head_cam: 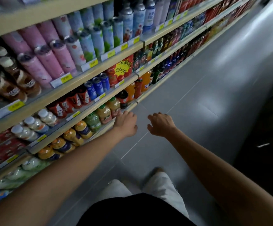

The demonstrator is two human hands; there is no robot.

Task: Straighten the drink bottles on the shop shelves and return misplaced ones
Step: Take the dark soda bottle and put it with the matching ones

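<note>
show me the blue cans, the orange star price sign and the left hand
blue cans (98,86): head view, label of the middle can
orange star price sign (123,67): head view, middle of the star
left hand (126,123): head view, back of the hand

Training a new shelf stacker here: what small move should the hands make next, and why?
Probably close the left hand on the pale juice bottle at its fingertips and square it with its row. Both hands are open and empty, the right hand hangs over the floor, and that bottle is the nearest.
</note>
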